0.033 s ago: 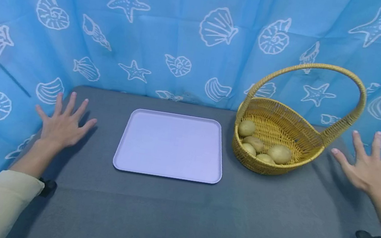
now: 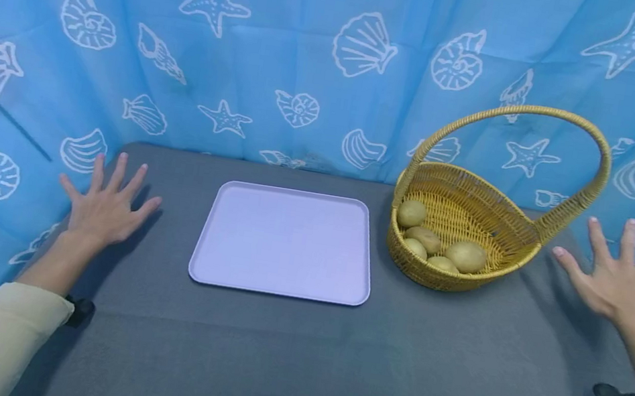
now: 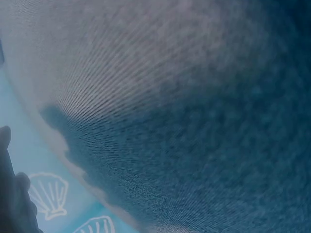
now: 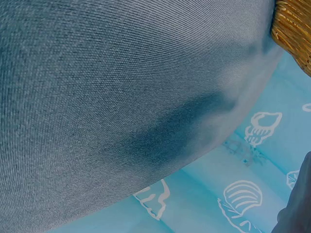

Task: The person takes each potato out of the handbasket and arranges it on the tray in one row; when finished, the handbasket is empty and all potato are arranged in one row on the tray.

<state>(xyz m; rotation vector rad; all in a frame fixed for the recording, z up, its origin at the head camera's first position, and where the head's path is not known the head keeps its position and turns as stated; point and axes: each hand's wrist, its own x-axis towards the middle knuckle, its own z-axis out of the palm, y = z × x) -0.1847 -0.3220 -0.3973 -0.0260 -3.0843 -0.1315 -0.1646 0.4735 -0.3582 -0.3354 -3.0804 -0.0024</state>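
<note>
My left hand point(image 2: 105, 209) is spread over the left side of the grey table, fingers straight and apart, holding nothing. On the far right my right hand point(image 2: 625, 285) is likewise spread and bare, just right of a yellow wicker basket point(image 2: 434, 281). The basket's tall arched handle point(image 2: 525, 109) rises above its sloping rim. Several potatoes point(image 2: 466, 256) lie together in its lower front part. Between the hands, left of the basket, lies a flat pale lilac tray point(image 2: 284, 241) with nothing on it. A bit of the basket point(image 4: 294, 31) shows in the right wrist view.
A grey cloth point(image 2: 268, 374) covers the table. Behind it and along the sides hangs a blue curtain point(image 2: 289, 52) printed with white shells and starfish. The left wrist view shows mostly shaded cloth point(image 3: 194, 145).
</note>
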